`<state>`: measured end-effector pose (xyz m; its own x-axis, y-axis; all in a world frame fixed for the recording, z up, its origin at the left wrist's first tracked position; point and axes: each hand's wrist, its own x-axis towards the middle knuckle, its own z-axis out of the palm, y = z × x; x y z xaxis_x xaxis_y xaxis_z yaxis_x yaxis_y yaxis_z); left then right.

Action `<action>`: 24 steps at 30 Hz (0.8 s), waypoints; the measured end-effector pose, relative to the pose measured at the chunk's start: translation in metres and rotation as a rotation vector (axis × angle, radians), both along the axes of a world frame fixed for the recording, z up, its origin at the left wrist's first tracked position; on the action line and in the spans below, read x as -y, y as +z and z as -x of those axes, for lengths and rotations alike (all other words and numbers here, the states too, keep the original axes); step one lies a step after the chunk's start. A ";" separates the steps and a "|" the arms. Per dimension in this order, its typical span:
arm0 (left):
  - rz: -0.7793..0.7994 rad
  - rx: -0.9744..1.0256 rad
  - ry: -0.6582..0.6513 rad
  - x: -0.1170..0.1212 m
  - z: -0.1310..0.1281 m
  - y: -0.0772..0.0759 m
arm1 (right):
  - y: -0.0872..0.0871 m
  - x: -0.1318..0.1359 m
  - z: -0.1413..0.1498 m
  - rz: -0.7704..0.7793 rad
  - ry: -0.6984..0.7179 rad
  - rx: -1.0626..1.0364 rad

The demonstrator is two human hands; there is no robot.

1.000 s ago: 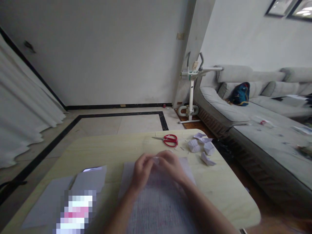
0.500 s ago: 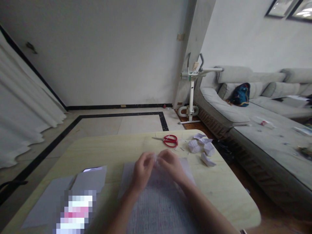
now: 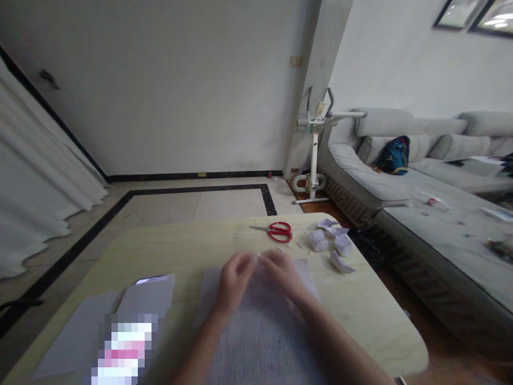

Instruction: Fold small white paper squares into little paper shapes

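My left hand [image 3: 235, 277] and my right hand [image 3: 281, 271] meet above the far part of a written sheet of paper [image 3: 264, 337]. Their fingertips pinch a small piece of white paper [image 3: 257, 257] between them; most of it is hidden by the fingers. Both hands are closed. Just beyond them lie red-handled scissors [image 3: 279, 232], blades pointing left. To the right of my right hand sit several folded paper pieces [image 3: 319, 241], one of them [image 3: 340, 262] nearer to me, with thin paper scraps [image 3: 298, 245] close by.
On the table's left side are white papers [image 3: 80, 331] and a phone with a lit, blurred screen [image 3: 124, 350]. The pale wooden table [image 3: 372, 315] has a rounded right corner. Beyond it stand a grey sofa [image 3: 441, 214] and a white exercise machine [image 3: 315, 155].
The fingertips have shifted slightly and less of the white paper shows between them. Both hands otherwise stay in place; the things on the table have not moved.
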<state>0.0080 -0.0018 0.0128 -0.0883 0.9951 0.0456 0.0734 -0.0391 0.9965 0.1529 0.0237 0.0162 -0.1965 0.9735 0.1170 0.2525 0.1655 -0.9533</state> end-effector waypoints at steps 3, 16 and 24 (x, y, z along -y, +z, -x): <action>0.050 -0.017 0.010 -0.002 0.003 0.002 | 0.002 0.001 0.001 -0.024 -0.009 0.049; 0.130 0.085 -0.081 -0.005 0.008 0.001 | -0.003 0.002 0.001 0.104 0.068 -0.050; 0.094 0.032 -0.142 -0.004 0.004 -0.003 | -0.003 -0.001 0.000 0.018 -0.043 -0.077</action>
